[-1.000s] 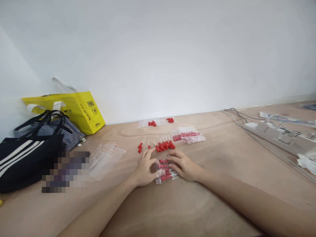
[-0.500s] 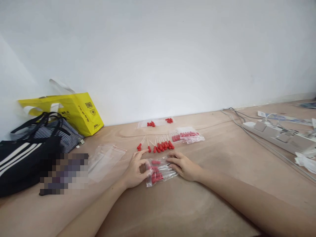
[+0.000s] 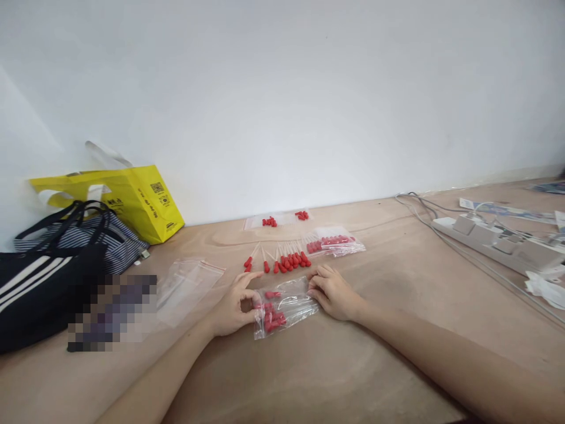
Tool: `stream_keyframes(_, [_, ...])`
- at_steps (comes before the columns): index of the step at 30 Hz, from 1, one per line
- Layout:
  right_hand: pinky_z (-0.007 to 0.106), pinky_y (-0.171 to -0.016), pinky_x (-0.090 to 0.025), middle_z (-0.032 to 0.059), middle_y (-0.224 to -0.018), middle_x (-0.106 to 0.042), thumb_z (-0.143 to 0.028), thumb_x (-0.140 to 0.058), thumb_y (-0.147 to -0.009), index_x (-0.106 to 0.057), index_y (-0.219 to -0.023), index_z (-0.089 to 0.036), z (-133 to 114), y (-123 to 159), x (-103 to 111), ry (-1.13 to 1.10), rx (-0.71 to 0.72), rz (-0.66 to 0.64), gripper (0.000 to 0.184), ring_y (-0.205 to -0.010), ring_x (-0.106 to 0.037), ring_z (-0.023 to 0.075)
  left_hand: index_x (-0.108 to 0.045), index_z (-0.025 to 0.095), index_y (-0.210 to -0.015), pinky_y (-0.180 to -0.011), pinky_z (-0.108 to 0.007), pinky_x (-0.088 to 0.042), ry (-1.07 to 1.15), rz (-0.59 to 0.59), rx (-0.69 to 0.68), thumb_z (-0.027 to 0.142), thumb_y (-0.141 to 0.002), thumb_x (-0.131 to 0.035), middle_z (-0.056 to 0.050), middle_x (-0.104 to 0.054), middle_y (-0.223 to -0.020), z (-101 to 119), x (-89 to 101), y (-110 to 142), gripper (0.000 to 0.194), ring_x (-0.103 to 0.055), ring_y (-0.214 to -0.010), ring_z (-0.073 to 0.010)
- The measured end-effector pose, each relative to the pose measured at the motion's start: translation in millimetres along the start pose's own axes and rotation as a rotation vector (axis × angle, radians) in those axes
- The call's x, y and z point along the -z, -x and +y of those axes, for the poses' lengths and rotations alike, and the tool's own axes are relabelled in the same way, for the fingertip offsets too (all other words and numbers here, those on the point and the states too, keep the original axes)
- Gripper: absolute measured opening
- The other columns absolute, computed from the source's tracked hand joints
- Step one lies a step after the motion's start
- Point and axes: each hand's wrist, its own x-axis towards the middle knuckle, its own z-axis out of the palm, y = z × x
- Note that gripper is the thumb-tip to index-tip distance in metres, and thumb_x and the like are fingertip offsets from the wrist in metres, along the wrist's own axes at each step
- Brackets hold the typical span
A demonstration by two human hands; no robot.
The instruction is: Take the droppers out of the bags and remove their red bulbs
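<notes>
A clear zip bag lies on the table in front of me, with several red-bulbed droppers inside, their bulbs at its left end. At that left end, my left hand grips the edge between thumb and fingers. My right hand pinches the opposite end with its fingers bent together. Just beyond the bag, loose droppers are fanned out side by side, red bulbs toward me and thin pale stems pointing away.
Filled bags of droppers lie behind, one to the right and another by the wall. Flat clear bags are at left, near a black bag and a yellow bag. A power strip with cables stands at right.
The zip bag has shifted slightly left and toward me and is pulled flatter. My right hand has moved to its right end, uncovering more of it; my left hand has moved slightly left.
</notes>
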Motion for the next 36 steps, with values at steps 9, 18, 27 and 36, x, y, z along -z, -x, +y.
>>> stream_keyframes(9, [0.035,-0.077,-0.032,0.0035,-0.1,-0.054,-0.02,-0.048,-0.081,-0.056,-0.085,-0.022,-2.5,1.1,4.4,0.072,0.014,-0.062,0.009,-0.093,-0.045,0.0178,-0.06,0.019,-0.061,-0.096,-0.043,-0.03,-0.013,-0.107,0.1,0.032,-0.067,-0.059,-0.005,-0.041,-0.129,-16.5,20.0,8.3,0.015,-0.037,-0.117,-0.0265])
stream_keyframes(18, [0.034,-0.077,-0.032,0.0019,-0.097,-0.055,-0.019,-0.051,-0.077,-0.057,-0.079,-0.022,-0.2,1.9,6.4,0.069,-0.041,-0.064,0.006,-0.091,-0.045,0.0172,-0.058,0.02,-0.082,-0.085,-0.028,-0.037,0.019,-0.272,0.124,0.035,-0.069,-0.054,-0.003,-0.051,-0.104,-6.7,36.7,12.5,0.02,-0.049,-0.095,-0.0184])
stream_keyframes(27, [0.033,-0.078,-0.034,0.0022,-0.094,-0.056,-0.02,-0.052,-0.077,-0.054,-0.08,-0.021,1.7,2.3,3.7,0.059,-0.031,-0.059,0.004,-0.089,-0.045,0.0168,-0.052,0.018,-0.069,-0.051,-0.022,-0.033,-0.05,-0.41,0.399,0.03,-0.064,-0.048,0.002,-0.055,-0.063,13.9,46.0,19.8,0.014,-0.049,-0.058,-0.0138])
stream_keyframes(36, [0.033,-0.077,-0.036,0.0031,-0.092,-0.055,-0.017,-0.052,-0.076,-0.053,-0.079,-0.02,5.1,1.4,1.5,0.031,0.006,-0.048,0.004,-0.087,-0.046,0.0167,-0.051,0.019,-0.061,-0.049,-0.02,-0.032,0.111,-0.493,0.582,0.025,-0.06,-0.046,0.005,-0.056,-0.049,14.6,70.0,48.5,0.008,-0.05,-0.051,-0.0133])
